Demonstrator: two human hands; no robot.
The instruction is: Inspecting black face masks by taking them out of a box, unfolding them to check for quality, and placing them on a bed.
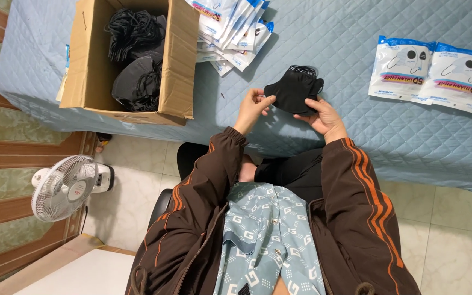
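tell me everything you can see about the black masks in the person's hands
The black masks look like a small stack of soft fabric face masks, folded flat, with thin black ear loops bunched at the top edge. They are held just above the blue quilted cover. The left hand pinches the stack's left corner with its fingers, and the right hand supports it from below and the right side. How many masks are in the stack cannot be told.

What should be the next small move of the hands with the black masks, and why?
Probably square up the stack of black masks. The left hand pinches one edge and the right hand supports it from beneath, above the blue quilted table, but ear loops stick out on top, so the stack looks uneven.
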